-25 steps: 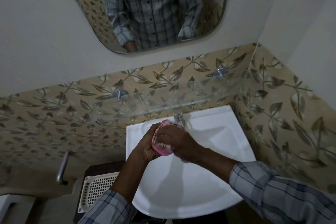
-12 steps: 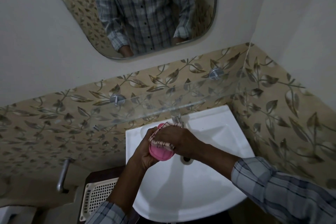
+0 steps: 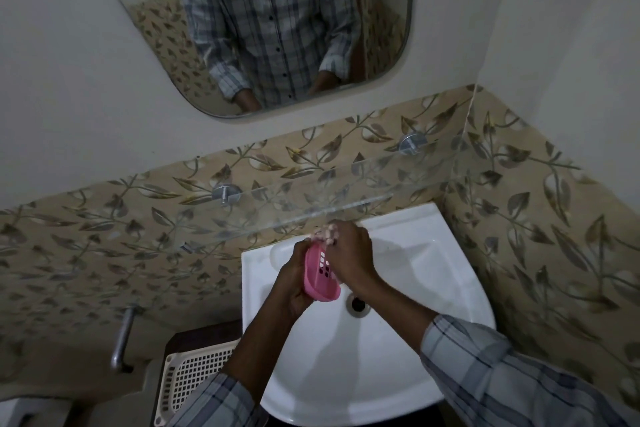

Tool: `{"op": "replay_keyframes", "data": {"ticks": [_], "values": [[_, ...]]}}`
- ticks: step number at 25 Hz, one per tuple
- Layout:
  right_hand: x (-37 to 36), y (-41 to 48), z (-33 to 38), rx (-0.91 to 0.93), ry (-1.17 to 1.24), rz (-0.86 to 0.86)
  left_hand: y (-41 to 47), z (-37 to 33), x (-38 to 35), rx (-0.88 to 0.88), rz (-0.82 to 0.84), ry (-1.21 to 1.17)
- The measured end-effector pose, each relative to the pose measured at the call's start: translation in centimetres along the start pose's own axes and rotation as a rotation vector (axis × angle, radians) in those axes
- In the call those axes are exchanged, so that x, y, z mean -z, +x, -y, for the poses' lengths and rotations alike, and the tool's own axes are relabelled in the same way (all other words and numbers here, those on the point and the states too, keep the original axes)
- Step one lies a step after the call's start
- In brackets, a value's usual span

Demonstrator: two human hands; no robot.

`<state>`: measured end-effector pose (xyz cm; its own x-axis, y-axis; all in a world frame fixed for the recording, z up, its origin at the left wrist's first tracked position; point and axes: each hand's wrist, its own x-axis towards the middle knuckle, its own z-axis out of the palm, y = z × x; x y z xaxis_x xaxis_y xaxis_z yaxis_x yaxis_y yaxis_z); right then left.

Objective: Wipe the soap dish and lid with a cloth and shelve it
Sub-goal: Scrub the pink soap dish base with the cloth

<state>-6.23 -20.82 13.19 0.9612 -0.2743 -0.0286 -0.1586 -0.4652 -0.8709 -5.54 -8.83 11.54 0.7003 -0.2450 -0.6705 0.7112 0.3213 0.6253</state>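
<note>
Over basin (image 3: 408, 350), left hand (image 3: 294, 282) gripping pink dish (image 3: 320, 279) tilted inward-up, exposing slots to cloth (image 3: 325, 232) bunched in right hand (image 3: 348, 258) for wiping.

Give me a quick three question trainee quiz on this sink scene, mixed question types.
1. True or false: the pink soap dish rests on the glass shelf.
2. Which hand presses the cloth against the dish?
3. The dish is held over: A) the white basin B) the cream basket C) the floor.

Key: 1 false, the left hand holds it; 2 the right hand; 3 A.
</note>
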Motion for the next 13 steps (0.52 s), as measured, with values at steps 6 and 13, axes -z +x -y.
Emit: {"op": "replay_keyframes", "data": {"ticks": [6, 13], "values": [[1.6, -1.9, -3.4, 0.773, 0.066, 0.297, -0.2, -1.2, 1.3, 0.249, 0.117, -0.213], [1.1, -2.8, -5.2, 0.747, 0.009, 0.183, -0.3, -0.7, 1.2, 0.146, 0.112, -0.291]]}}
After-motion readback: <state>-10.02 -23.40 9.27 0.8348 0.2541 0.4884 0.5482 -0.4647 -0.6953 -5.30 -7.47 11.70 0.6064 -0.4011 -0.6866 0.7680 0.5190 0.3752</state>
